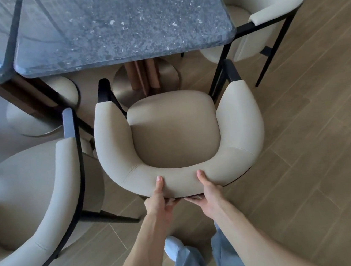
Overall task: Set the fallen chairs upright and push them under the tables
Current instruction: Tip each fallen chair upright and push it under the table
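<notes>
Now I see my left hand (159,197) and right hand (210,191) closed on the curved back of the upright chair (173,131), thumbs on top, fingers underneath. Next, I judge, a straight push under the far worktop (121,22).

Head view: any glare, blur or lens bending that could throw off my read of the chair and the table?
Head view: soft window glare streaks the dark table top; wide-angle bending curves the floor planks and table edges toward the corners; the chair and both hands, left and right, on its backrest are fairly sharp; edges slightly soft; no harsh shadows.
</notes>
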The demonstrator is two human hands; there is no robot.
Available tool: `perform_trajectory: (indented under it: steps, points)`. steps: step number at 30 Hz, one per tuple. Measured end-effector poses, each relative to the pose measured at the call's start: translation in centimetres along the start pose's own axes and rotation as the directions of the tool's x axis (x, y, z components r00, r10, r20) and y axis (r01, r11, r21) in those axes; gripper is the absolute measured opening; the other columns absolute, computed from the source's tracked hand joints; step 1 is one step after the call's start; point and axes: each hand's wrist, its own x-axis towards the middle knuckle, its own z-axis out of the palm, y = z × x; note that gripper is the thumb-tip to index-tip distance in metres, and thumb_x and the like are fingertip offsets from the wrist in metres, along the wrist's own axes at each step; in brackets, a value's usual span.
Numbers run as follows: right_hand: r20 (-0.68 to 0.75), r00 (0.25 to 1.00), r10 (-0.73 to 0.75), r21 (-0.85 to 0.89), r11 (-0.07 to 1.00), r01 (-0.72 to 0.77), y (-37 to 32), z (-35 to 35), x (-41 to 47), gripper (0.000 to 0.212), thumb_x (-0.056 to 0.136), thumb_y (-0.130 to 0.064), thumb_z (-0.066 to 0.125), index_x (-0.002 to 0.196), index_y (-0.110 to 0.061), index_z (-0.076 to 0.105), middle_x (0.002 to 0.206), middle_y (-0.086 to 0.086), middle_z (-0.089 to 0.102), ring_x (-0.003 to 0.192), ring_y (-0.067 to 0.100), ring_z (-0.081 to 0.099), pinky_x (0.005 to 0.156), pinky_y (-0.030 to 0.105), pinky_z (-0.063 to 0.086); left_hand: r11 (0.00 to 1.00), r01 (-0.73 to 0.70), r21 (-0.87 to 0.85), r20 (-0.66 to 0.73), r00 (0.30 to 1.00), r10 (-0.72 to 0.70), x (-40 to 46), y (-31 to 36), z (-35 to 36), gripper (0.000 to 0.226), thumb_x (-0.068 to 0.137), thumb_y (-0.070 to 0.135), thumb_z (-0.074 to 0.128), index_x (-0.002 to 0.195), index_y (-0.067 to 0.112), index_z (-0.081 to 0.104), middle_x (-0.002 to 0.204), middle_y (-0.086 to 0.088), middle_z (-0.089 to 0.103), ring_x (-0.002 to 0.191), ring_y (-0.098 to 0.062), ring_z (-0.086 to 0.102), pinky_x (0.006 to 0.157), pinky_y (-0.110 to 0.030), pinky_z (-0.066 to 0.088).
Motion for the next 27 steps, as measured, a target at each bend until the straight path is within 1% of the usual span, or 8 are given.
perform_trajectory:
  steps: [3, 7, 10, 14, 17, 20, 24, 27]
  points:
    - [-0.001, 1.000, 0.003, -0.016, 1.000, -0.003, -0.7, -1.6, 0.2, 0.038, 0.085, -0.029, 0.079, 0.113, -0.011, 0.059, 0.122, 0.021, 0.066, 0.110, 0.041, 0.064, 0.070, 0.054, 0.060, 0.999, 0.019, -0.031, 0.009, 1.000, -0.019, -0.4, -1.3, 0.4, 0.052, 0.084, 0.024, 0.081, 0.120, 0.000, 0.051, 0.109, -0.015, 0.061, 0.093, -0.037, 0.068, 0.084, -0.061, 0.058]
    - [0.000, 1.000, 0.010, -0.009, 1.000, -0.010, -1.2, -2.4, 0.0, 0.059, 0.085, -0.031, 0.079, 0.131, -0.006, 0.053, 0.122, 0.024, 0.065, 0.109, 0.041, 0.064, 0.071, 0.054, 0.060, 0.999, 0.013, -0.035, -0.006, 1.000, -0.013, -0.5, -1.9, 0.6, 0.056, 0.083, 0.023, 0.082, 0.123, -0.001, 0.050, 0.106, -0.014, 0.060, 0.092, -0.036, 0.067, 0.071, -0.054, 0.060]
    - [0.002, 1.000, 0.021, -0.012, 1.000, -0.021, -1.1, -2.2, -0.2, 0.066, 0.083, -0.038, 0.080, 0.135, -0.009, 0.051, 0.126, 0.023, 0.064, 0.113, 0.041, 0.063, 0.074, 0.053, 0.060, 0.999, 0.013, -0.030, -0.003, 1.000, -0.013, -0.1, -2.0, 0.5, 0.059, 0.083, 0.024, 0.082, 0.126, -0.001, 0.050, 0.106, -0.014, 0.058, 0.092, -0.036, 0.066, 0.076, -0.058, 0.059]
    - [-0.013, 1.000, 0.024, -0.010, 1.000, -0.024, -1.0, -1.8, -0.4, 0.066, 0.082, -0.041, 0.080, 0.134, -0.010, 0.052, 0.122, 0.021, 0.066, 0.109, 0.039, 0.064, 0.069, 0.051, 0.059, 0.999, 0.014, -0.041, -0.033, 0.999, -0.015, -0.1, -1.9, 0.5, 0.061, 0.082, 0.024, 0.083, 0.126, -0.002, 0.050, 0.117, -0.019, 0.059, 0.100, -0.043, 0.066, 0.084, -0.066, 0.056]
    - [0.008, 1.000, 0.025, 0.006, 1.000, -0.025, -0.7, -1.8, 0.1, 0.061, 0.083, -0.040, 0.080, 0.130, -0.011, 0.053, 0.120, 0.021, 0.067, 0.107, 0.039, 0.065, 0.078, 0.056, 0.059, 0.999, 0.005, -0.050, -0.053, 0.999, -0.008, -0.2, -1.9, 0.5, 0.064, 0.081, 0.025, 0.085, 0.127, -0.002, 0.049, 0.122, -0.021, 0.060, 0.102, -0.044, 0.067, 0.084, -0.066, 0.056]
    - [0.013, 0.999, 0.038, 0.008, 0.999, -0.038, -0.8, -2.0, 0.4, 0.055, 0.082, -0.039, 0.081, 0.121, -0.010, 0.055, 0.114, 0.021, 0.068, 0.102, 0.038, 0.066, 0.084, 0.060, 0.058, 0.998, -0.025, -0.052, -0.076, 0.997, 0.021, -0.2, -2.1, 0.6, 0.068, 0.080, 0.025, 0.085, 0.130, -0.002, 0.048, 0.118, -0.020, 0.062, 0.092, -0.040, 0.070, 0.080, -0.065, 0.058]
    - [0.022, 0.998, 0.067, 0.013, 0.998, -0.067, -1.1, -2.0, 0.2, 0.058, 0.083, -0.039, 0.080, 0.124, -0.009, 0.054, 0.116, 0.021, 0.068, 0.104, 0.038, 0.066, 0.074, 0.054, 0.060, 0.998, -0.050, -0.048, -0.125, 0.991, 0.044, 0.0, -2.4, 0.7, 0.070, 0.079, 0.028, 0.086, 0.129, -0.002, 0.047, 0.115, -0.018, 0.062, 0.087, -0.036, 0.070, 0.079, -0.062, 0.059]
    - [0.039, 0.996, 0.084, 0.018, 0.996, -0.085, -1.4, -2.0, 0.0, 0.059, 0.085, -0.040, 0.078, 0.128, -0.010, 0.053, 0.118, 0.020, 0.068, 0.108, 0.038, 0.066, 0.071, 0.050, 0.059, 0.996, -0.072, -0.048, -0.145, 0.987, 0.064, -0.1, -2.8, 0.9, 0.058, 0.082, 0.031, 0.083, 0.119, -0.001, 0.051, 0.111, -0.017, 0.063, 0.085, -0.035, 0.072, 0.083, -0.059, 0.059]
